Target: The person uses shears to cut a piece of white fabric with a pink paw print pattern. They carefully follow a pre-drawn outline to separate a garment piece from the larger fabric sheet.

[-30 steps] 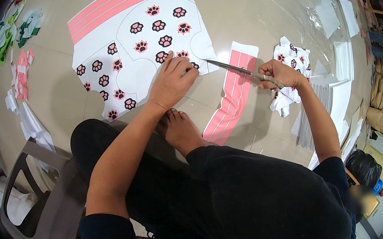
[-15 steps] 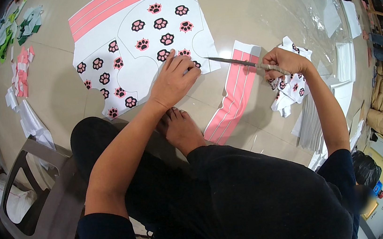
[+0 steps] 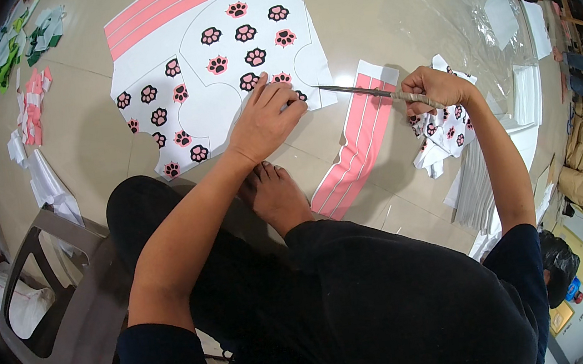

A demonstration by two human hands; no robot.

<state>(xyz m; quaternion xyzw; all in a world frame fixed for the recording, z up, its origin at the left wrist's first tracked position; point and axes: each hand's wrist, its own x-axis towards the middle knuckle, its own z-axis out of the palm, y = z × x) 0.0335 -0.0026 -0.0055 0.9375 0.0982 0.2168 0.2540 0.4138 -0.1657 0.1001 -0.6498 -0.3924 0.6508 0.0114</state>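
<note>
A white printed fabric sheet [image 3: 215, 111] with black and pink paw prints, pink stripes and thin curved outlines lies on the floor. My left hand [image 3: 268, 116] grips its near right edge, fingers on top and thumb toward the scissors; what is under the hand is hidden. My right hand [image 3: 433, 88] is closed round the wrapped handles of a pair of scissors [image 3: 360, 91]. Their dark blades point left, with the tips at the sheet's lower right part. Below the blades lies a pink and white striped fabric strip [image 3: 353, 153], slightly wrinkled.
Crumpled paw-print scraps [image 3: 444, 137] lie under my right forearm, beside a white stack [image 3: 479, 189]. Clear plastic [image 3: 444, 6] spreads at the far right. Pink scraps [image 3: 32, 111] and green scraps [image 3: 7, 52] lie left. A grey plastic chair [image 3: 82, 328] stands near left; my bare foot [image 3: 279, 198] is below the sheet.
The scissors and my right hand have shifted slightly right, the tips moving a little toward the sheet's right edge. My left hand stays nearly in place.
</note>
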